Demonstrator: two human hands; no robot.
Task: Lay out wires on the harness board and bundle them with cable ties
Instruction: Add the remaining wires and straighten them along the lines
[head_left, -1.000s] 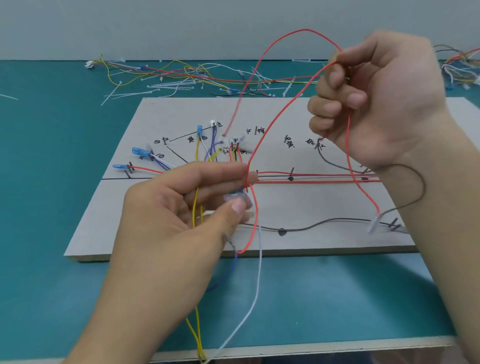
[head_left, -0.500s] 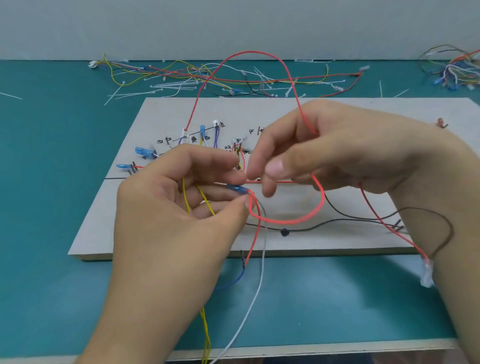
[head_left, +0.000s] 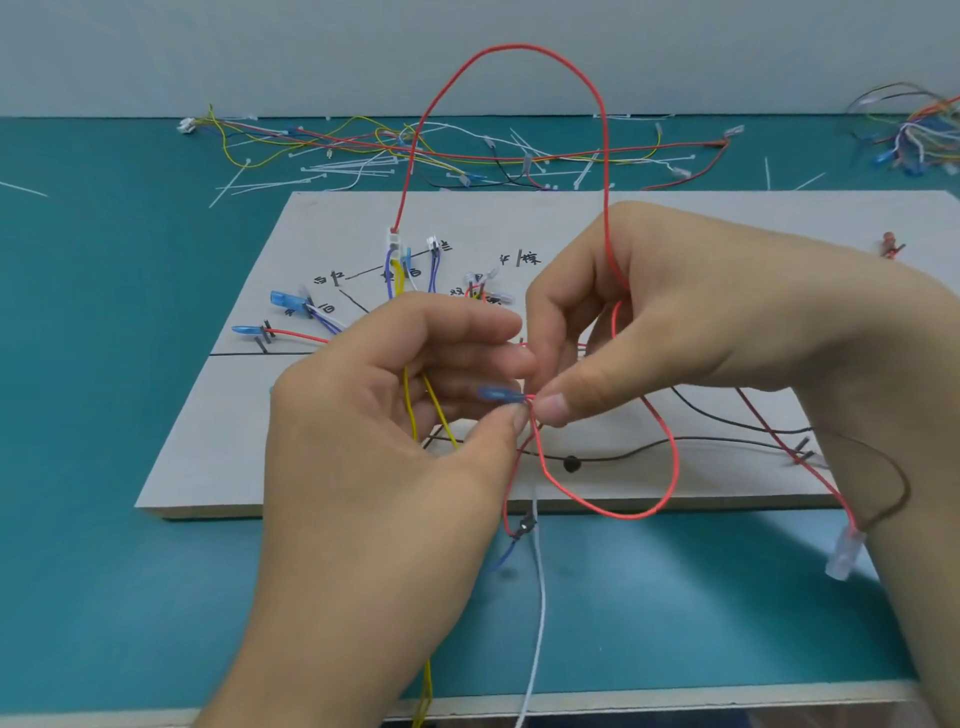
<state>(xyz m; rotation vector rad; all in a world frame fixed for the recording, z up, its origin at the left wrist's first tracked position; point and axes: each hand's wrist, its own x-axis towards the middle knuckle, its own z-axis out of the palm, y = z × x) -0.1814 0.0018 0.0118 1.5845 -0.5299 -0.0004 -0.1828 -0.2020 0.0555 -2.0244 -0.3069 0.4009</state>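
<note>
Knotting is threatening while the left hand (head_left: 374, 441) is pinching the blue sleeved terminal (head_left: 497, 394) and the right hand (head_left: 701, 322) is pinching the thin red wire (head_left: 623, 516) beside it, slack loops above and below that hand likely tightening if pulled.

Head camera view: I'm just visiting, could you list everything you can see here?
table: one, teal, under everything
board: one, pale grey, mid-table
red wire: one, loops high from a board connector down to both hands
blue terminal: one, between left fingers
board terminals: two, blue, board's left side
yellow wires: two, through left hand
white wire: one, below the hands
black wire: one, along board's front
clear terminal: one, by right wrist
loose wires and ties: many, mixed colours, far table
left hand: holds blue terminal
right hand: pinches red wire
</note>
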